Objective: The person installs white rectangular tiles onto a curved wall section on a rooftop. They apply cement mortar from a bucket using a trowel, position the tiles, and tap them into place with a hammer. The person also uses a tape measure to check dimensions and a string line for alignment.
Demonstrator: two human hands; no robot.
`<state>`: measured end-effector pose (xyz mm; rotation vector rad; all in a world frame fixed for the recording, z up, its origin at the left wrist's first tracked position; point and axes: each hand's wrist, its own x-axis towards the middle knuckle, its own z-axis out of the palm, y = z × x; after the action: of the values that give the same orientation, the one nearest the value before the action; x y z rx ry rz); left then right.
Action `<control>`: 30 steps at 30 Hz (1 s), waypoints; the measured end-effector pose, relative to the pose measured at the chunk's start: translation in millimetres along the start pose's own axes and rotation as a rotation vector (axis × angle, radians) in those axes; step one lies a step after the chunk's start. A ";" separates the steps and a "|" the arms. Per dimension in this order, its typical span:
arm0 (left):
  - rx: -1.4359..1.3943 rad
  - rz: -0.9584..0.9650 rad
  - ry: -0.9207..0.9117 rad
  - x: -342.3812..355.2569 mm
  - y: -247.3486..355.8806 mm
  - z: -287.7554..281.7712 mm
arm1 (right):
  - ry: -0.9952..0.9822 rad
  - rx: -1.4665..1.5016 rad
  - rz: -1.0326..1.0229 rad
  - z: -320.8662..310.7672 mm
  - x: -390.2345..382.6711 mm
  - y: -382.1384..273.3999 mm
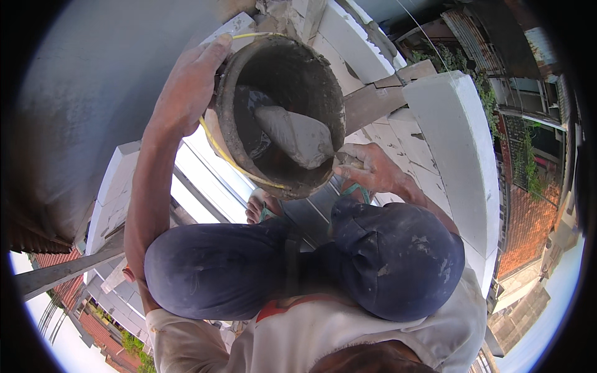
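Observation:
A round, mortar-crusted bucket [283, 186] is tipped so that its mouth faces me, above my feet. Grey wet mortar [249, 118] lies inside it, along with a trowel [298, 133] whose blade is coated in grey. My left hand [196, 84] grips the bucket's left rim, near its yellow wire handle [217, 146]. At the lower right of the rim, my right hand [367, 166] is closed around the trowel's handle, most of which the fingers hide.
White block walls [457, 149] run along the right side, with a wooden plank [373, 105] behind the bucket. A grey wall [93, 93] stands at left, a wooden beam [68, 273] below it. Tiled roofs [528, 217] lie far below. My feet [264, 205] rest on a metal surface.

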<state>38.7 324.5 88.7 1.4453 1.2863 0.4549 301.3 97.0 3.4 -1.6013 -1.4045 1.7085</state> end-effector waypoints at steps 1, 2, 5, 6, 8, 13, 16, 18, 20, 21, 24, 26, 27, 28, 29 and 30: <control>0.008 -0.022 -0.009 3.8 -2.1 -2.0 | 0.069 0.030 0.008 -6.0 -9.0 -6.2; 0.032 -0.050 -0.002 4.2 -3.3 -6.2 | 0.081 0.079 0.047 -13.8 -13.9 -14.3; 0.032 -0.059 0.020 1.7 -0.7 -8.9 | 0.276 0.073 -0.058 -30.6 -14.2 -7.8; 0.020 -0.053 0.030 0.5 2.3 -6.1 | 0.317 0.137 -0.041 -38.5 -13.9 -9.5; -0.007 -0.047 0.053 2.0 4.9 0.1 | 0.390 0.268 -0.009 -60.0 -6.1 -13.9; -0.071 -0.035 -0.024 11.7 -9.1 -10.0 | 0.673 -0.065 0.015 -115.1 79.8 -33.9; -0.118 -0.010 -0.013 12.4 -9.3 -5.1 | 0.810 -0.681 0.138 -159.0 150.5 -19.4; -0.116 -0.008 0.004 7.9 -8.5 -5.5 | 0.857 -0.811 0.245 -158.6 165.4 -39.3; -0.082 -0.017 0.003 4.7 -6.6 -8.8 | 0.862 -0.887 0.266 -151.5 159.3 -37.0; -0.075 -0.012 0.010 2.8 -8.1 -12.6 | 0.860 -0.922 0.269 -144.6 156.7 -35.3; -0.066 -0.003 0.003 4.5 -14.7 -15.5 | 0.849 -0.923 0.387 -124.4 129.1 -17.5; -0.049 -0.015 -0.005 6.3 -14.9 -17.2 | 0.863 -0.864 0.387 -109.7 112.6 -0.5; -0.058 -0.028 -0.003 5.7 -11.2 -17.2 | 0.873 -0.829 0.389 -102.8 107.2 7.7; -0.067 -0.039 -0.002 4.2 -6.5 -17.1 | 0.904 -0.791 0.351 -95.5 105.9 15.5; -0.077 -0.046 -0.008 3.6 -2.4 -14.7 | 0.943 -0.753 0.317 -88.5 103.3 23.4; -0.083 -0.051 -0.014 4.0 -1.5 -15.0 | 0.972 -0.714 0.278 -81.7 107.1 30.4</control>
<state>27.0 334.6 91.0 1.3409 1.2760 0.4582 358.0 204.5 -62.2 -2.5673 -1.3050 0.2789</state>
